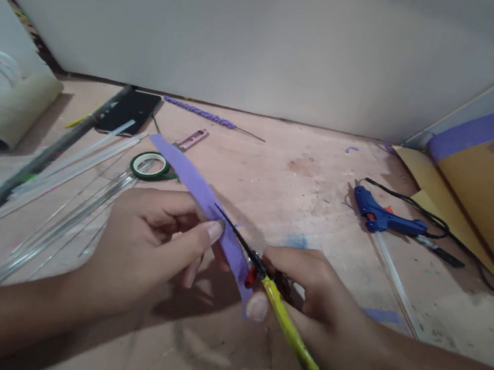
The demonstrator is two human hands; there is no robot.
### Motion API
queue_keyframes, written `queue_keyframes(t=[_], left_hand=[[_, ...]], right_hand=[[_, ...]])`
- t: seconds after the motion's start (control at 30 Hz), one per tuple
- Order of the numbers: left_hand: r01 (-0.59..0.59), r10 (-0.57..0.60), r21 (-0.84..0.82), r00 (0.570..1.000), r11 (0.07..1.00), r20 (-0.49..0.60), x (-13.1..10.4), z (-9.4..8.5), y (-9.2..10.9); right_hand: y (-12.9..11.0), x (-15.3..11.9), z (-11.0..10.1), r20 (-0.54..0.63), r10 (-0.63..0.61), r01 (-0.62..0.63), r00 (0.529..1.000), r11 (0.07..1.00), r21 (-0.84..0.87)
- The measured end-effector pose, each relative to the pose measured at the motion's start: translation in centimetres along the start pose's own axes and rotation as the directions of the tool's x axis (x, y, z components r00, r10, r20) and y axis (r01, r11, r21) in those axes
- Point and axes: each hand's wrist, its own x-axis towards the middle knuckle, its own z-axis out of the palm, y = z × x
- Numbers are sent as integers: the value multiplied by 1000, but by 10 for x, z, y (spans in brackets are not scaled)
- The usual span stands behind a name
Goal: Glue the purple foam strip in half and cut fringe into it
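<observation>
Left hand pinches a purple paper strip near its lower part, thumb on top and fingers curled under; the grip is narrow and closed on the paper. The strip runs up and away to the left, its far end hanging free above the worktop, near a roll of green tape. Right hand is closed around a pair of scissors with yellow-green handles, thumb tip pressing at the strip's lower end; the dark blades lie across the purple paper, and whether they are open or shut cannot be told for sure, though they look nearly closed. The paper is likely light and floppy, liable to bend or tear if pulled; best taken hold of close to the blades, flat between thumb and forefinger, so it stays taut. Scissors are stiff, gripped at the handles. On the worktop to the left lie clear glue sticks, thin wires, a dark rod, a cardboard tube and a black phone. A purple wrapped stem lies by the back wall. To the right, a blue glue gun with its black cord, and sheets of brown and purple paper leaning in the corner.
</observation>
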Motion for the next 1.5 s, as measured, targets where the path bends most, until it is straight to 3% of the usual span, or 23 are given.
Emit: queue_keyframes(t=[0.5, 0.67, 0.87, 1.07, 1.3, 1.5], left_hand=[[-59, 62, 76, 998, 995, -29, 3, 5, 6], [-70, 73, 108, 997, 992, -20, 5, 5, 8], [-75, 76, 123, 997, 990, -11, 4, 4, 10], [-54, 55, 94, 998, 994, -5, 2, 4, 9], [-43, 42, 59, 999, 997, 17, 0, 5, 5], [3, -3, -21, 1000, 1000, 25, 0, 5, 1]], right_hand=[[2, 0, 3, 25, -26, 23, 999, 992, 122], [7, -1, 5, -16, -17, 18, 1000, 999, 46], [4, -2, 4, -16, 72, -72, 997, 997, -29], [-4, 0, 0, -5, 10, -10, 1000, 1000, -15], [3, -3, 2, 9, 54, -54, 998, 999, 1], [0, -1, 1, 10, 15, -15, 1000, 1000, 2]])
